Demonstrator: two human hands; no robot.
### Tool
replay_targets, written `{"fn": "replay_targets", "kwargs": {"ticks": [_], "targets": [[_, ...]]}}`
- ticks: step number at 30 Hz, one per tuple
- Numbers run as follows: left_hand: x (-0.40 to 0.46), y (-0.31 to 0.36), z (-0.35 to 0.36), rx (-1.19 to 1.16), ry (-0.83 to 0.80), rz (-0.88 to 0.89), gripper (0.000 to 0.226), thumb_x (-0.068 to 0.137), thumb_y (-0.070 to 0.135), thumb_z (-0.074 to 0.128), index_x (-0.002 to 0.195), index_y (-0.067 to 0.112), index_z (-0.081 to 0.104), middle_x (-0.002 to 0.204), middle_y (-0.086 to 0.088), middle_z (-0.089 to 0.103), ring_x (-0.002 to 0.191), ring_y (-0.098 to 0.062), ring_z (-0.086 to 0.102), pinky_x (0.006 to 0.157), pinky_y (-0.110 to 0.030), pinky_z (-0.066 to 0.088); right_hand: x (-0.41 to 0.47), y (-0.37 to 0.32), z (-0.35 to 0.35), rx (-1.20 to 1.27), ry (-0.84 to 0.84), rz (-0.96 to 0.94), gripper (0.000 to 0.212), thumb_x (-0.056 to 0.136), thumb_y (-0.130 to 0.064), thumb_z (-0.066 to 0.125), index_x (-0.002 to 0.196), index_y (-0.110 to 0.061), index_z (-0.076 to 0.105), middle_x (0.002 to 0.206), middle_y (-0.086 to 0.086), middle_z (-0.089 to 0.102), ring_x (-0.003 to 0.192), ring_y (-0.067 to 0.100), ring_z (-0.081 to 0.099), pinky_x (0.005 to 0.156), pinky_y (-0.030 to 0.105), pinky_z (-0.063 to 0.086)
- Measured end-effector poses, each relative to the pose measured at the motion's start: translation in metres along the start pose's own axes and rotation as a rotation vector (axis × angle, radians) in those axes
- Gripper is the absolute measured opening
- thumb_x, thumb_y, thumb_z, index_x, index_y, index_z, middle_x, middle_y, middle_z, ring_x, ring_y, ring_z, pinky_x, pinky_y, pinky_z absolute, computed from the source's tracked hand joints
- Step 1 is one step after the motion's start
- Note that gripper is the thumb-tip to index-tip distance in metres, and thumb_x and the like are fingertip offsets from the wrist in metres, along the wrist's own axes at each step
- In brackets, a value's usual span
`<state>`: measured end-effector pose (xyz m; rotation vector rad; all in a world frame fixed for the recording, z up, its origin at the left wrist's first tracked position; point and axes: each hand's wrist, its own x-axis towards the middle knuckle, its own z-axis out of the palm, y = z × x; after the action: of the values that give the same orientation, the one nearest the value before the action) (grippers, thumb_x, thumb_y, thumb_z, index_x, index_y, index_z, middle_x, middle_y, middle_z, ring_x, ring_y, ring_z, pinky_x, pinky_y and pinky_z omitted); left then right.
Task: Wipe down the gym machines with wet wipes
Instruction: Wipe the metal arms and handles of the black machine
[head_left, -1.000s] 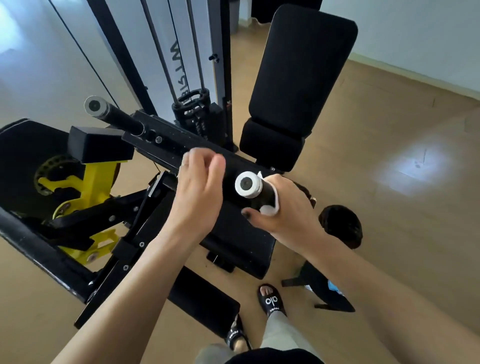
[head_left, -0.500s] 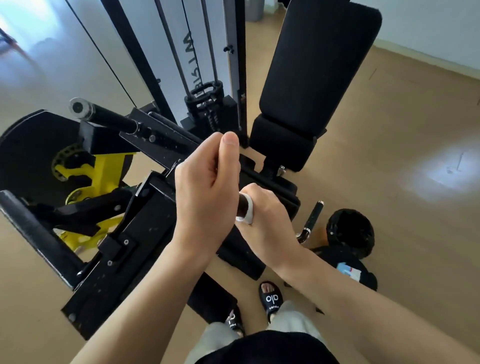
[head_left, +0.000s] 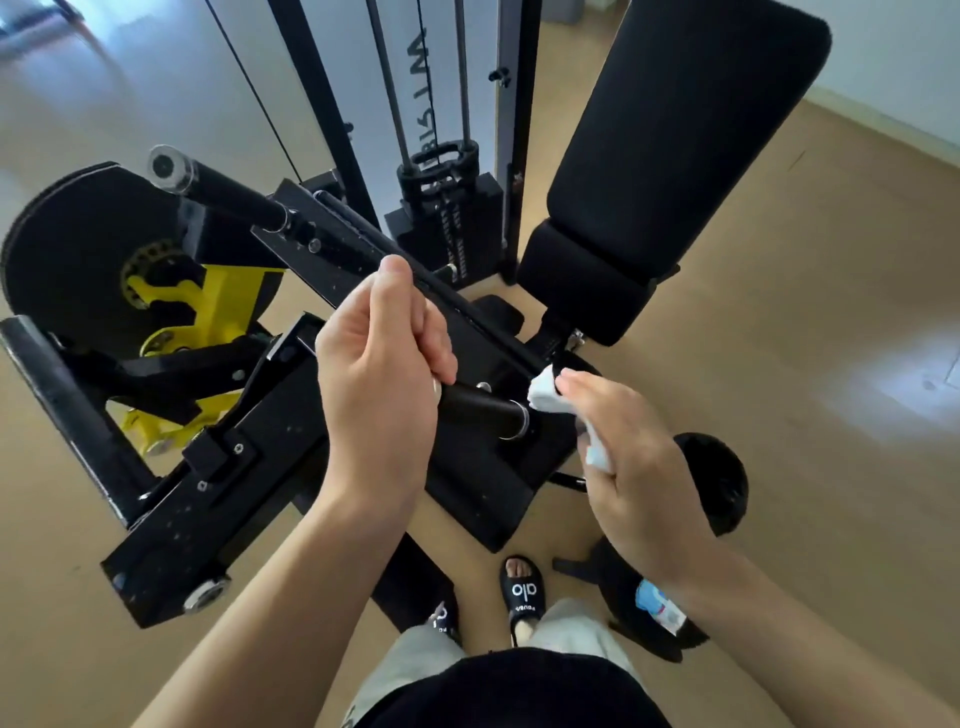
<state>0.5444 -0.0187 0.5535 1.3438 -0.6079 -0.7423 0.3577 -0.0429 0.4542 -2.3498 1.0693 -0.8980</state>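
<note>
Both hands raised: left hand (head_left: 382, 395) curled round handle (head_left: 480, 410); right hand (head_left: 636, 457) pinching wipe (head_left: 545, 393).

Left hand (head_left: 382, 384) reaches in from bottom left, forearm bare, fingers curled round a black handle (head_left: 480, 408), thumb pointing up. Right hand (head_left: 631, 462) comes in from lower right, back of hand up, fingers pinching a crumpled white wipe (head_left: 545, 393) just beside the handle's end.
</note>
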Motion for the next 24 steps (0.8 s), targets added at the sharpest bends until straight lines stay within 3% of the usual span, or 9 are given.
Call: {"fn": "replay_targets", "kwargs": {"ticks": [2,5,6,8,11,14,17,21,24], "targets": [[0.000,0.000,0.000,-0.005,-0.002,0.001,0.050,0.109,0.026,0.041,0.059,0.020,0.042,0.054,0.001,0.046,0.054,-0.018,0.038,0.058,-0.032,0.039,0.014,-0.002,-0.007,0.182,0.108,0.237,0.029,0.099,-0.002,0.049,0.110,-0.027,0.059,0.105,-0.018,0.061,0.099,-0.001,0.059,0.087,0.010,0.044],[0.000,0.000,0.001,0.004,0.011,0.012,0.050,0.109,0.026,0.041,0.060,0.018,0.041,0.053,0.001,0.046,0.054,-0.020,0.037,0.056,-0.032,0.039,0.039,0.000,-0.008,0.142,0.210,0.289,0.018,0.098,-0.005,0.051,0.101,-0.023,0.052,0.095,-0.009,0.051,0.082,0.008,0.054,0.070,0.013,0.042],[0.000,0.000,0.001,0.008,0.019,0.017,0.050,0.109,0.025,0.041,0.060,0.018,0.041,0.054,0.000,0.045,0.054,-0.021,0.037,0.056,-0.032,0.039,0.043,0.003,-0.006,0.095,0.168,0.197,0.016,0.098,-0.004,0.054,0.107,-0.017,0.055,0.099,-0.006,0.053,0.084,0.009,0.054,0.073,0.015,0.044],[-0.001,-0.001,0.001,0.021,0.030,0.033,0.049,0.109,0.025,0.041,0.061,0.017,0.041,0.054,-0.001,0.045,0.053,-0.022,0.037,0.055,-0.033,0.039,0.040,0.009,0.001,0.145,-0.120,0.001,0.033,0.099,-0.010,0.060,0.131,-0.007,0.059,0.120,-0.002,0.060,0.109,0.011,0.058,0.095,0.022,0.048],[-0.001,-0.002,0.001,0.050,0.023,0.053,0.049,0.109,0.025,0.041,0.061,0.017,0.043,0.055,-0.001,0.046,0.052,-0.020,0.040,0.056,-0.033,0.041,0.015,0.027,-0.001,0.010,-0.494,-0.192,0.068,0.100,-0.035,0.062,0.156,-0.004,0.037,0.164,0.004,0.035,0.154,0.015,0.026,0.124,0.039,0.029],[0.000,-0.002,0.001,0.059,0.053,0.081,0.049,0.109,0.023,0.041,0.060,0.016,0.042,0.055,-0.002,0.045,0.051,-0.019,0.040,0.054,-0.032,0.040,0.008,0.035,-0.009,-0.309,-0.561,-0.339,0.083,0.102,-0.055,0.049,0.161,-0.004,0.021,0.171,0.007,0.013,0.159,0.019,0.007,0.127,0.043,0.020],[-0.001,-0.002,0.003,0.072,0.078,0.098,0.049,0.108,0.021,0.042,0.059,0.016,0.041,0.055,-0.004,0.044,0.050,-0.020,0.040,0.053,-0.033,0.040,0.023,0.032,-0.009,-0.368,-0.644,-0.364,0.094,0.100,-0.069,0.038,0.162,-0.005,0.007,0.172,0.008,-0.001,0.159,0.016,-0.006,0.128,0.038,0.010],[-0.001,-0.004,0.003,0.083,0.100,0.116,0.048,0.107,0.019,0.042,0.060,0.013,0.040,0.054,-0.006,0.043,0.049,-0.022,0.038,0.052,-0.037,0.037,0.065,0.031,-0.001,-0.329,-0.817,-0.383,0.110,0.088,-0.070,0.054,0.161,-0.015,-0.008,0.171,-0.003,-0.014,0.154,0.008,-0.022,0.128,0.030,-0.005],[-0.001,-0.004,0.004,0.102,0.102,0.135,0.048,0.108,0.019,0.042,0.060,0.013,0.040,0.054,-0.006,0.043,0.048,-0.024,0.038,0.053,-0.038,0.037,0.072,0.033,0.000,-0.244,-0.838,-0.374,0.113,0.084,-0.068,0.062,0.163,-0.018,-0.001,0.171,-0.007,-0.009,0.155,0.007,-0.018,0.128,0.028,-0.004]]}}
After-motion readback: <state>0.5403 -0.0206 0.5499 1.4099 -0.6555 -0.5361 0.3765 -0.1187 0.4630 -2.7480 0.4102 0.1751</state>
